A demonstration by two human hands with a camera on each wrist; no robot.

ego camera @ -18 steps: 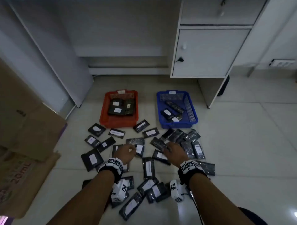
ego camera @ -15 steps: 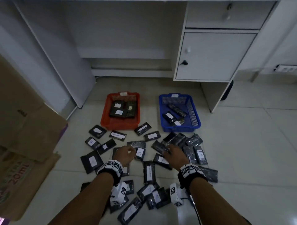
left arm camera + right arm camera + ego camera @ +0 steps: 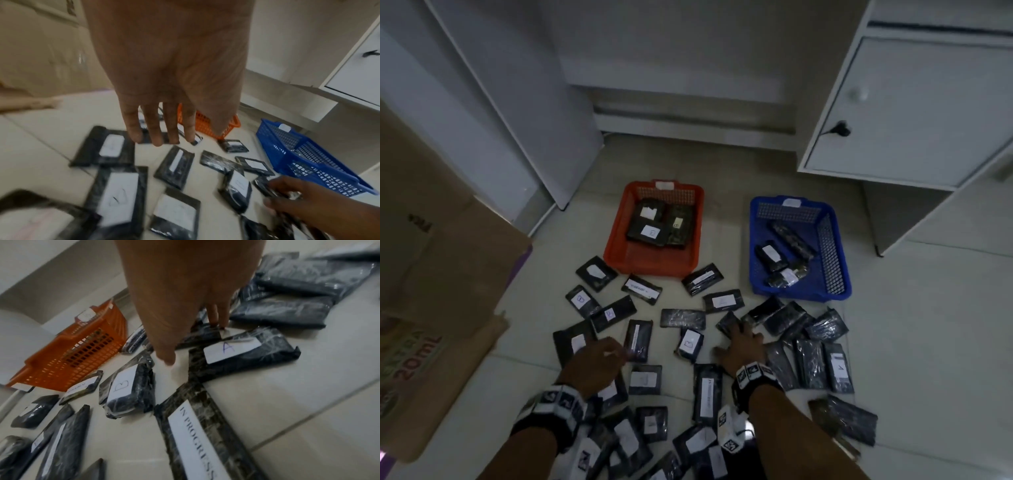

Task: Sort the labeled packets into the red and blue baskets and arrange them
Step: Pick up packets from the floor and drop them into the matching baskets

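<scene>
Dark labeled packets (image 3: 690,345) lie scattered on the tiled floor (image 3: 928,325) in front of the red basket (image 3: 616,246) and the blue basket (image 3: 835,263), each already holding a few. The left hand (image 3: 595,365) hovers above them, its grip loose, fingers (image 3: 156,129) straight and holding nothing. The right hand (image 3: 743,349) lies spread, fingertips (image 3: 213,318) pressing a dark packet (image 3: 203,335) beside one marked A (image 3: 242,356).

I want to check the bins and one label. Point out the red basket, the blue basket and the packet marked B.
red basket (image 3: 619,240): head view, left wall.
blue basket (image 3: 832,253): head view, right mesh wall.
packet marked B (image 3: 121,384): right wrist view, its white label.
</scene>
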